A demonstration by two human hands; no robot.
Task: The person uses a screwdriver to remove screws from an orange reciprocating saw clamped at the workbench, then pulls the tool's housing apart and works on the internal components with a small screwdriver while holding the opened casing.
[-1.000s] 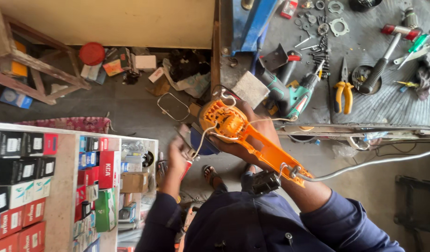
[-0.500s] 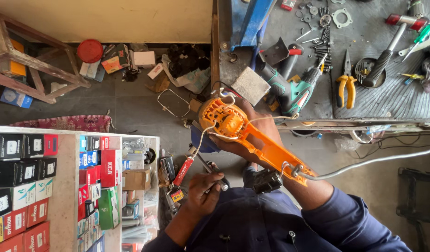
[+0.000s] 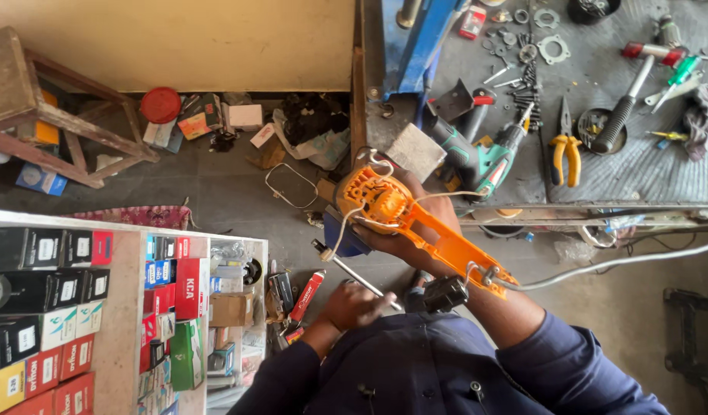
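Observation:
My right hand (image 3: 419, 230) grips an orange power tool body (image 3: 415, 227), open on one side, with white wires looped over it and a white cable (image 3: 623, 265) leaving its handle end. The tool is held in front of my chest, just off the workbench edge. Lower left of it, my left hand (image 3: 354, 303) is closed on a screwdriver (image 3: 342, 265). Its metal shaft points up and left, with the tip just below the tool's round head. A black plug-like part (image 3: 444, 293) hangs by my right wrist.
The workbench (image 3: 646, 177) at upper right carries yellow pliers (image 3: 565, 150), a green drill (image 3: 484, 161), washers, bolts and a red-handled tool. A shelf of coloured boxes (image 3: 85, 307) stands at left, and a wooden stool (image 3: 39, 107) at upper left. Clutter lies on the floor.
My left hand pulled back from the shelf side towards my chest and now holds the screwdriver, shaft raised towards the orange tool. My right hand has kept the tool nearly still.

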